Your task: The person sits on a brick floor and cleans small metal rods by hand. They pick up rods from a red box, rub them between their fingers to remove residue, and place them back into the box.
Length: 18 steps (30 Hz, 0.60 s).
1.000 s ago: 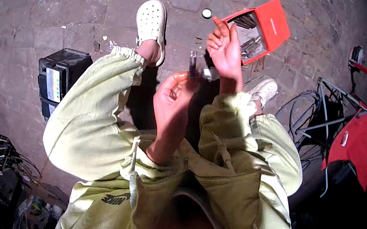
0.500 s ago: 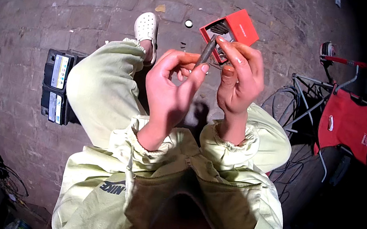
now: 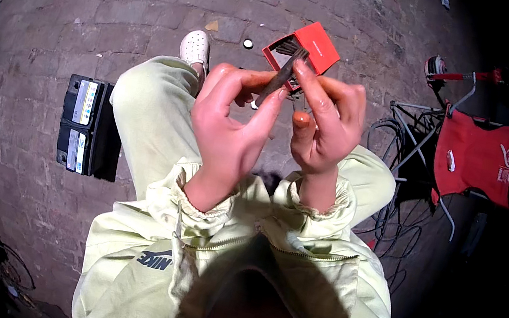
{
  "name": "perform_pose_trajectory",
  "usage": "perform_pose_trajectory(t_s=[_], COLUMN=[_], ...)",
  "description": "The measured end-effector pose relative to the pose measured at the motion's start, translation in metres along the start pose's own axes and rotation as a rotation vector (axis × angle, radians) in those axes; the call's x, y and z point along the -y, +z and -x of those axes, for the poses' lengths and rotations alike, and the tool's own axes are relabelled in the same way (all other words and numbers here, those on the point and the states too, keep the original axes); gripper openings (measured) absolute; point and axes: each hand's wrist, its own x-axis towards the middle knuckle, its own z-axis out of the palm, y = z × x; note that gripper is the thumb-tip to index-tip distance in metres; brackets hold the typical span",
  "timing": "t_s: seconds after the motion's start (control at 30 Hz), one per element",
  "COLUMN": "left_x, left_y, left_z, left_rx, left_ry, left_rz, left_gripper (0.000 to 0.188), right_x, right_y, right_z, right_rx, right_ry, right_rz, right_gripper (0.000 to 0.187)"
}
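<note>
- On the pale green clothes [image 3: 119, 271] of the person I'm watching, there's a short word in big dark letters, with a dark curved mark [image 3: 157, 257].
- On the open red lid [image 3: 313, 38] of the box, there's one tiny line of pale letters.
- On the red cloth [image 3: 473, 153] of the folding chair, there's a pale looped sign [image 3: 508, 157] with small pale print under it.
- On the black battery [image 3: 96, 128], two pale labels [image 3: 85, 100] show small coloured signs; their print is too small to read.
</note>
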Motion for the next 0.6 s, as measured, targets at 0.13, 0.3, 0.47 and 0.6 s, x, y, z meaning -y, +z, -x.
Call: perform_pose_trajectory(t_s=[0.13,0.3,0.47,0.6], left_x=[-0.007,-0.009,-0.017,-0.017], left_y=[-0.002,-0.002,-0.001,-0.001], left_z=[0.006,0.012,0.014,0.016], left_rx=[-0.012,-0.04,-0.034,-0.033], left_ry=[0.065,0.106,0.117,0.112], left_rz=[-0.025,-0.039,-0.052,-0.039], left_gripper=[0.016,0.017,0.016,0.017], right_x=[0.004,0.017,0.014,0.017], right_y=[-0.006,-0.021,-0.019,-0.022], right_z=[-0.005,-0.002,0.001,-0.003], right_rx=[-0.063,0.029,-0.064,-0.049], right_ry=[0.014,-0.008,-0.016,0.007], right_rz=[0.017,0.087,0.096,0.093], right_gripper=[0.042,0.042,0.041,0.042])
